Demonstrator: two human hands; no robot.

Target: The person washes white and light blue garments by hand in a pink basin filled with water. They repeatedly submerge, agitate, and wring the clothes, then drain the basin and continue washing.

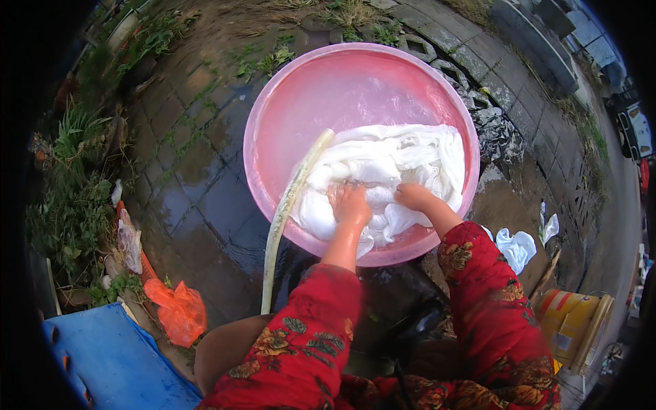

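A wet white cloth (374, 171) lies bunched in the lower right part of a large pink plastic tub (249, 154) that holds cloudy water (328, 95). My left hand (352, 205) presses down into the middle of the cloth, its fingertips partly hidden by water and folds. To its right, my right hand (413, 196) is curled closed at the cloth, with a fold seemingly in its fingers. A pale, dirty hose (289, 197) hangs over the tub's left rim, its end resting beside the cloth above the water.
Wet paving (205, 189) surrounds the tub. An orange plastic bag (179, 312) and a blue board or cover (113, 359) are at lower left. On the right are a pale blue plastic bag (515, 248) and a yellow bucket (569, 328) on its side. Plants (77, 210) grow along the left.
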